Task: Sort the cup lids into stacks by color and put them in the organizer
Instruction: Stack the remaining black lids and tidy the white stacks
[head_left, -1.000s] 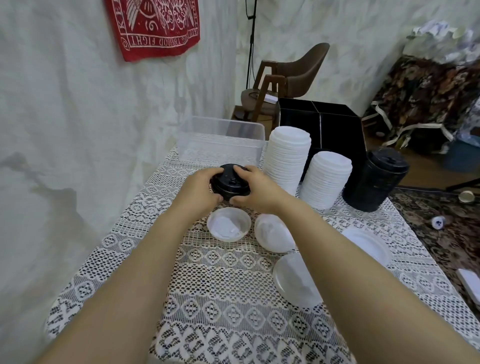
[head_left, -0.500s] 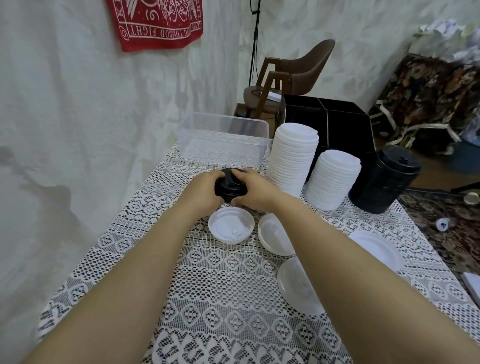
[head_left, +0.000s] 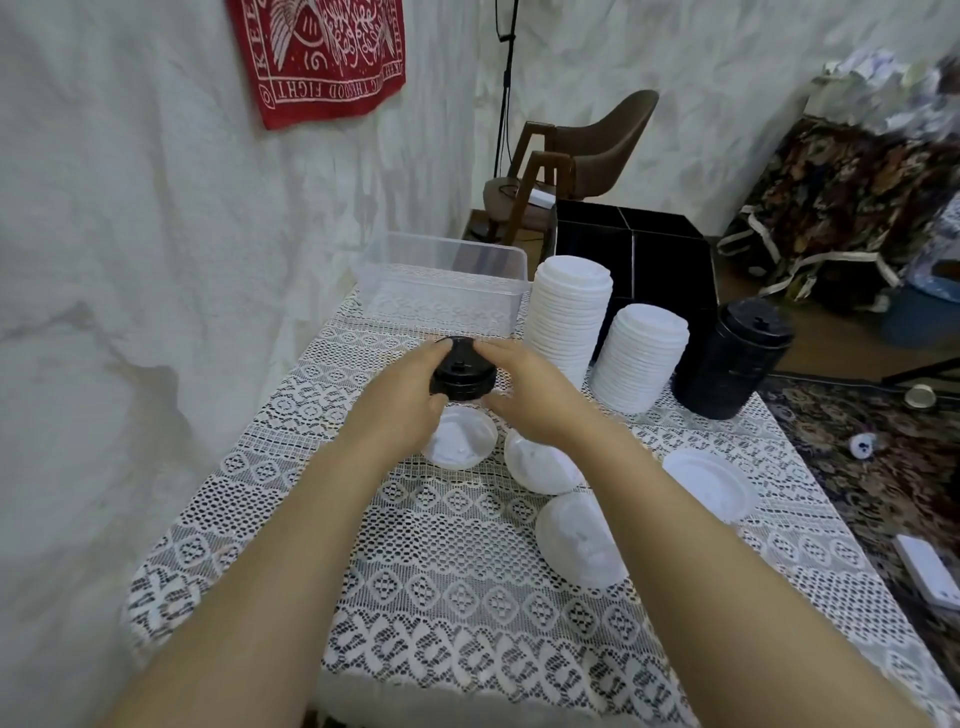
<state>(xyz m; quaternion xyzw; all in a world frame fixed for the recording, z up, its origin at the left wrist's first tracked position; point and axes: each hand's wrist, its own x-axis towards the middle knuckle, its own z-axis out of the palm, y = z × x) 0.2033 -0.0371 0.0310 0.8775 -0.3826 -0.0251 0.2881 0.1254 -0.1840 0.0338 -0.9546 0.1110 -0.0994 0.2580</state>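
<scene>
Black plastic cup lids in a short stack (head_left: 462, 376) are sitting between our two hands, toward twelve o'clock from the middle of the lace tablecloth (head_left: 415, 571). We cannot tell whether the stack is resting on the cloth. Our left hand (head_left: 410, 400) is gripping it from nine o'clock, fingers curling round the rim. Our right hand (head_left: 530, 395) is gripping it from three o'clock, thumb low and fingers reaching over the top edge.

Four loose white lids are lying on the cloth: one (head_left: 457, 436) at six o'clock of the held stack, one (head_left: 540, 462) at five o'clock, and the other two (head_left: 576, 540) (head_left: 711, 483) nearer to us, at four o'clock.

At two o'clock of our hands a tall white lid stack (head_left: 569, 312) is standing, with a shorter white lid stack (head_left: 639, 358) just beside it and a tall black lid stack (head_left: 732, 358) beyond that. A black divided organizer (head_left: 639, 244) is standing behind them at one o'clock, and a clear plastic bin (head_left: 441, 280) is sitting at twelve o'clock.
</scene>
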